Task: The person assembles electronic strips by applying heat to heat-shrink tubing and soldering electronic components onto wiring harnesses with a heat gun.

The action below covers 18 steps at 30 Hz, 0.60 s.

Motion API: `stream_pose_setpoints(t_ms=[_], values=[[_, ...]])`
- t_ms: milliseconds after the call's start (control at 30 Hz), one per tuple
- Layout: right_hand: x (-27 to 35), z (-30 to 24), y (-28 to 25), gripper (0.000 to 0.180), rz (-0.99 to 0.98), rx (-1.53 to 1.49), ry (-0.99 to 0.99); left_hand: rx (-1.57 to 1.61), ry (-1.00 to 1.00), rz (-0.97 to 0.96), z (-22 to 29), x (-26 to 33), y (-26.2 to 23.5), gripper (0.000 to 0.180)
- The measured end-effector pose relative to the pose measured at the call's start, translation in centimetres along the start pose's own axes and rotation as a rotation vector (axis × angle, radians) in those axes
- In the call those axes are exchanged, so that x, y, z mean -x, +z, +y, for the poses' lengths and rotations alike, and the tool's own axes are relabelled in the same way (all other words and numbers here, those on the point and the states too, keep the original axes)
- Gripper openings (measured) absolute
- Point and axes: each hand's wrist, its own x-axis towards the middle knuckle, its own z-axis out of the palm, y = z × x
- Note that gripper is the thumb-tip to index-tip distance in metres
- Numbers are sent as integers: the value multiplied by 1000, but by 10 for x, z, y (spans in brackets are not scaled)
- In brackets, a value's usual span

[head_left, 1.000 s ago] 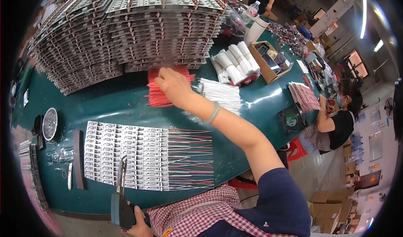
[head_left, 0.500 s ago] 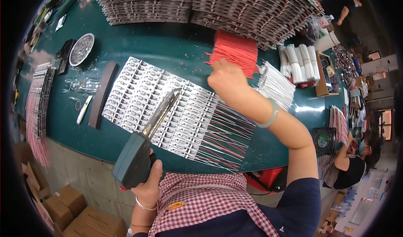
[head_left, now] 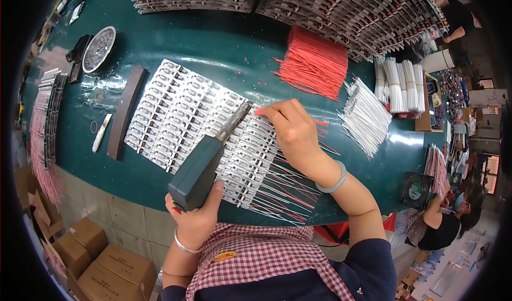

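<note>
My left hand [head_left: 196, 221] is wrapped around the handle of a dark green soldering gun [head_left: 197, 173]. The gun's metal tip rests at the upper edge of a white panel of small circuit boards [head_left: 184, 109]. Close beside that tip, my right hand [head_left: 294, 133] pinches a red wire [head_left: 260, 111], its end at the panel's upper right part. Red tails stick out behind the hand; how many wires it holds is hidden. Thin red and white wires [head_left: 285, 191] fan out from the panel's right side. Beyond my right hand lies a pile of red wires [head_left: 314, 61].
White wires [head_left: 365, 117] lie at right, near bundled ones [head_left: 397, 85]. Stacked wired panels [head_left: 346, 13] line the back. A dark bar [head_left: 126, 111], a white-handled cutter [head_left: 102, 133] and a bowl of metal bits [head_left: 99, 49] are at left. A co-worker [head_left: 442, 221] sits at right.
My right hand has come from the red pile back to the panel, bringing red wire. The soldering gun has shifted right, its tip now beside my fingers. The view has turned slightly.
</note>
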Motion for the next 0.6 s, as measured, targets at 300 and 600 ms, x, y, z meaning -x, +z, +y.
stream_pose_setpoints(t_ms=[300,600], values=[[0,-3,-1,36,-34,41,-11,-223,217,-71,-12,-14,10,18],[0,0,-2,34,-51,81,-84,-343,206,-131,-2,-17,11,16]])
